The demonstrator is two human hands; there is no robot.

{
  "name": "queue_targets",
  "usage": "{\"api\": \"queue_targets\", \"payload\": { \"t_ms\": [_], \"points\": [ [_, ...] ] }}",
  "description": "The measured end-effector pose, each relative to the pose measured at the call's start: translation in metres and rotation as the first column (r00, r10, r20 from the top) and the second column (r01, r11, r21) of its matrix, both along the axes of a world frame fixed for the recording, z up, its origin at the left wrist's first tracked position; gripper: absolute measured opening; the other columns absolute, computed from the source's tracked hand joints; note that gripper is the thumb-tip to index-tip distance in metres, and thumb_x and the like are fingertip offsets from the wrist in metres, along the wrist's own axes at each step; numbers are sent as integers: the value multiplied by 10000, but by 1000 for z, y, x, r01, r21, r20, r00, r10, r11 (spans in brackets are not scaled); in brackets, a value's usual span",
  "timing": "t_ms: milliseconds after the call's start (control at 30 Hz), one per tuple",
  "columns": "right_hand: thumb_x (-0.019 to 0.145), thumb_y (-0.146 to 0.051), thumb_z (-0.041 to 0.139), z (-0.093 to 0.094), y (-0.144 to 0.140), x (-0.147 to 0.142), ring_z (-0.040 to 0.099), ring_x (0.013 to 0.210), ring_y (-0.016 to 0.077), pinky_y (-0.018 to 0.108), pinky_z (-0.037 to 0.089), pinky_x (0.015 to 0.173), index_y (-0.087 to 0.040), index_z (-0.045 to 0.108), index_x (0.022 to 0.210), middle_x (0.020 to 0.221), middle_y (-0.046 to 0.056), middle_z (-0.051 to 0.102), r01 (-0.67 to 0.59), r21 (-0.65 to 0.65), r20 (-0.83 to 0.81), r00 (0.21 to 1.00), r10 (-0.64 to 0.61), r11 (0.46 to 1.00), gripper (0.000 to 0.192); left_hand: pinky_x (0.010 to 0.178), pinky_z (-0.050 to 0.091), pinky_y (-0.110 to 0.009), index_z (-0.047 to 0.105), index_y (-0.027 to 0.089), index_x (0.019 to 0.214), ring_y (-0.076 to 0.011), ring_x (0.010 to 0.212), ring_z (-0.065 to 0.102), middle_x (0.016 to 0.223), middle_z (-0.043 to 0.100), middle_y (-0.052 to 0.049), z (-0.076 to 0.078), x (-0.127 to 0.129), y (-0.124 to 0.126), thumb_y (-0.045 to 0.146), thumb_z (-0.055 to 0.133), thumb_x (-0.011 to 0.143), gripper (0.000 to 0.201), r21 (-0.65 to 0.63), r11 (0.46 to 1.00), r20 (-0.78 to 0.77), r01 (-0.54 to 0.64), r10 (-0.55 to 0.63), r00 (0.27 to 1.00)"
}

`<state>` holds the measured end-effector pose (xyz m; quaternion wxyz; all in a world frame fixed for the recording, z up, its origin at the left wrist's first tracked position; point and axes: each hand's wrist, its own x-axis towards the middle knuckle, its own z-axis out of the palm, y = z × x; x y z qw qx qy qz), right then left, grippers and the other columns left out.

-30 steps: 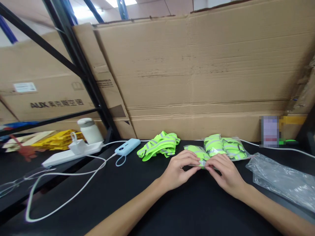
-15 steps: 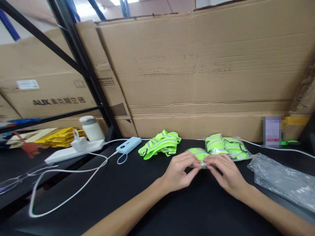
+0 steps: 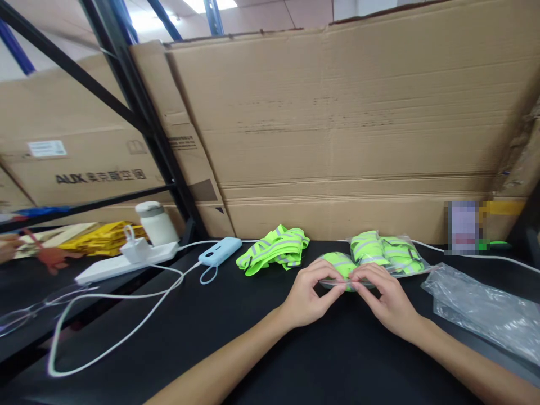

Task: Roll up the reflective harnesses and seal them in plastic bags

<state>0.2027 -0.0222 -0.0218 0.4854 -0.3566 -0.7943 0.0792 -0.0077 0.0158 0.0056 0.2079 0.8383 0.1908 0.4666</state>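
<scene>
My left hand [image 3: 310, 295] and my right hand [image 3: 385, 298] meet at a small clear bag [image 3: 340, 265] holding a folded neon-green reflective strap, and both pinch its near edge on the black table [image 3: 253, 349]. Just behind it lie two more bagged neon straps [image 3: 386, 252]. A loose neon-green strap bundle [image 3: 274, 247] rests to the left of my hands.
A stack of empty clear bags [image 3: 485, 309] lies at the right. A blue power bank [image 3: 220, 251], white cable [image 3: 126, 326], power strip [image 3: 126, 261] and white bottle [image 3: 155, 223] sit at the left. Large cardboard boxes [image 3: 358, 124] stand behind, beside a black rack post [image 3: 147, 135].
My fingers have shifted slightly along the bag's edge, and the bag has risen a little off the table. The view has drifted a little.
</scene>
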Motion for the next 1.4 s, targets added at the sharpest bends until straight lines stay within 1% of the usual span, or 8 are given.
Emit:
{"api": "queue_targets", "payload": {
  "t_ms": [200, 333, 500, 667, 767, 933, 1133, 1400],
  "points": [
    [1008, -175, 562, -3, 0, 2, 644, 1009, 226, 395, 490, 908, -239, 609, 1027, 1022, 49, 700, -11, 48, 54, 998, 8, 999, 82, 835, 563, -364, 745, 155, 856, -214, 851, 707, 866, 767, -92, 2, -7, 8, 145, 775, 817, 51, 37, 993, 8, 110, -110, 994],
    [999, -159, 569, 0, -1, 3, 659, 1025, 221, 382, 492, 908, -239, 607, 1012, 1043, 48, 707, -14, 72, 96, 995, 7, 997, 90, 881, 546, -405, 760, 161, 794, -231, 866, 721, 859, 779, -98, 3, -11, 10, 142, 802, 802, 46, 57, 991, -4, 123, -123, 992],
    [964, -155, 601, 3, -4, 5, 664, 1045, 229, 392, 491, 917, -237, 612, 1015, 1088, 62, 707, -8, 103, 121, 993, -5, 995, 97, 824, 527, -369, 766, 163, 753, -200, 843, 693, 904, 754, -92, 1, -12, 8, 173, 819, 811, 79, 4, 993, -11, 114, -114, 993],
    [963, -173, 618, 1, -4, 6, 665, 1040, 233, 400, 493, 905, -232, 620, 1017, 1096, 70, 709, -11, 140, 155, 988, -11, 990, 81, 790, 475, -340, 736, 167, 726, -161, 774, 644, 804, 717, -39, 2, -12, 9, 193, 795, 848, 138, 155, 981, -89, 117, -104, 991],
    [974, -152, 590, 0, -5, 6, 668, 1037, 227, 392, 494, 896, -228, 624, 991, 1087, 67, 713, -4, 161, 159, 987, -22, 987, 85, 768, 448, -328, 755, 186, 785, -159, 778, 625, 821, 707, -37, 5, -15, 11, 235, 779, 871, 102, 259, 961, -150, 98, -60, 987],
    [957, -132, 599, 1, -6, 6, 674, 1026, 221, 381, 488, 890, -227, 622, 968, 1080, 60, 714, 18, 171, 147, 988, -44, 985, 99, 698, 406, -308, 746, 179, 808, -150, 705, 562, 734, 647, -18, 13, -21, 12, 300, 799, 852, 139, 351, 936, -190, 41, 28, 981],
    [939, -128, 603, 2, -6, 6, 672, 1032, 223, 383, 489, 893, -230, 623, 955, 1086, 58, 713, 29, 163, 151, 987, -54, 986, 105, 670, 409, -278, 719, 158, 769, -128, 670, 583, 713, 655, -11, 13, -23, 11, 258, 750, 899, 166, 300, 951, -225, 81, -12, 974],
    [950, -191, 626, 5, -6, 5, 691, 995, 224, 383, 528, 867, -226, 647, 976, 1063, 69, 728, 35, 213, 161, 984, -70, 976, 48, 640, 429, -251, 771, 169, 877, -123, 652, 588, 738, 657, -18, 11, -23, 10, 285, 721, 923, 134, 231, 968, -280, 97, -30, 960]
  ]
}}
